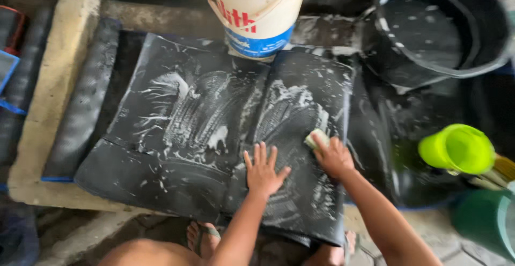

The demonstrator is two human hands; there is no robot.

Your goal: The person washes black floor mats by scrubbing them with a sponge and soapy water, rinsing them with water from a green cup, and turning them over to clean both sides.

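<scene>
A black rubber floor mat [193,137], streaked with white soap foam, lies spread over a concrete slab [59,83]. My left hand [263,170] presses flat on the mat with fingers spread. Just to its right, my right hand [333,156] grips a small pale yellow-green sponge [316,138] against the mat's right half. Both forearms reach in from the bottom edge.
A white plastic bucket [255,14] stands at the mat's far edge. A large black tub [440,30] of foamy water sits at the top right. A lime green cup [457,149] and a green container [485,218] are at the right. My sandalled feet [201,236] show below.
</scene>
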